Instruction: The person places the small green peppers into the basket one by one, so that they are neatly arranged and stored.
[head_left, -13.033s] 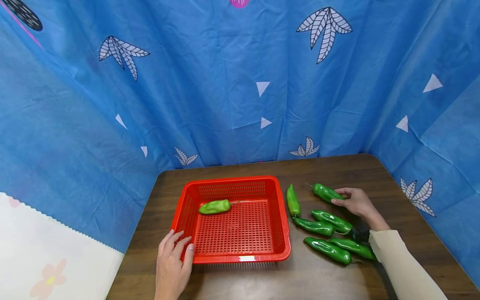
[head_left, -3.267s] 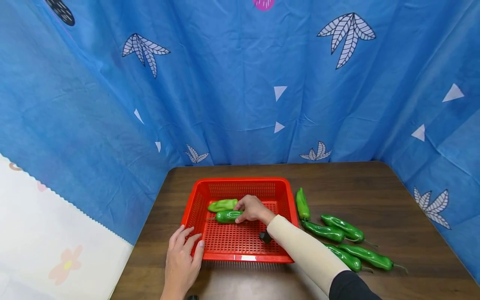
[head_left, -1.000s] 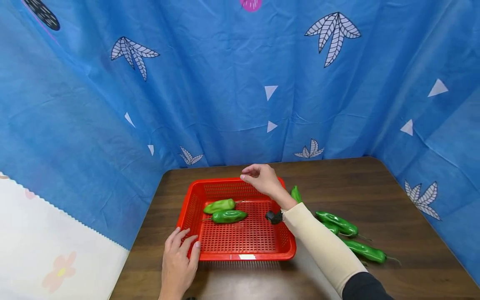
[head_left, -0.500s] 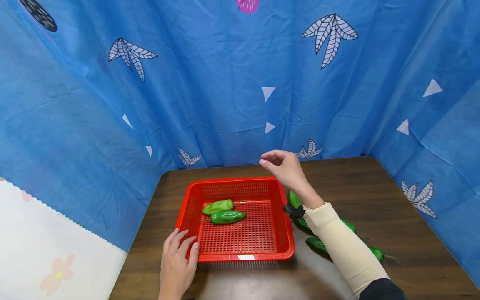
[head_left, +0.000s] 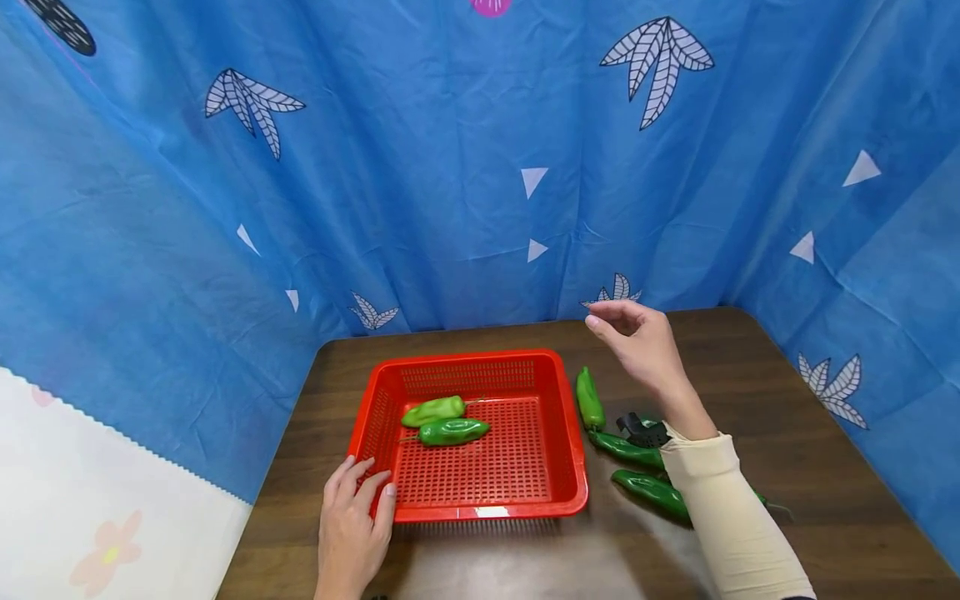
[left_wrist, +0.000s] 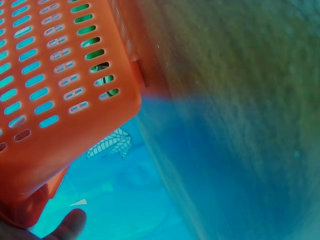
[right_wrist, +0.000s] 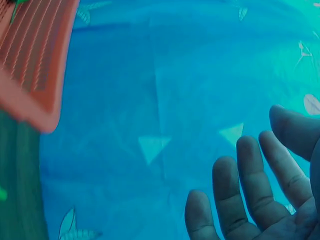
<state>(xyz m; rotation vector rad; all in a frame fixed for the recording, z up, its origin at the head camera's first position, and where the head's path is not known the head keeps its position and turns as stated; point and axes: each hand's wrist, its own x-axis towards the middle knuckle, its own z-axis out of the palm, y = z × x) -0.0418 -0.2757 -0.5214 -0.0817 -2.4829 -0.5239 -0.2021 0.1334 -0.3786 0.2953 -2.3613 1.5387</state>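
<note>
The red plastic basket (head_left: 562, 500) stands on the table, with a light green pepper (head_left: 435, 411) and a darker green pepper (head_left: 453, 432) lying side by side in it. My left hand (head_left: 352, 521) rests on its near left corner, fingers loosely over the rim. Nothing is in my right hand (head_left: 643, 346), which hovers above the table right of the basket, thumb and fingers apart. Below it lie a light green pepper (head_left: 589, 400) beside the basket and several dark green ones, such as the front pepper (head_left: 651, 493). My right forearm partly hides them.
The brown wooden table (head_left: 480, 567) is bordered by a blue curtain (head_left: 450, 208) at the back and sides. White cloth with a flower print (head_left: 112, 500) hangs at the left. A black wrist camera (head_left: 643, 431) sits under my right wrist.
The dark green pepper, held in my right hand earlier, now lies in the basket beside the light one. My emptied right hand has moved right, off the basket. My left hand stays at the corner.
</note>
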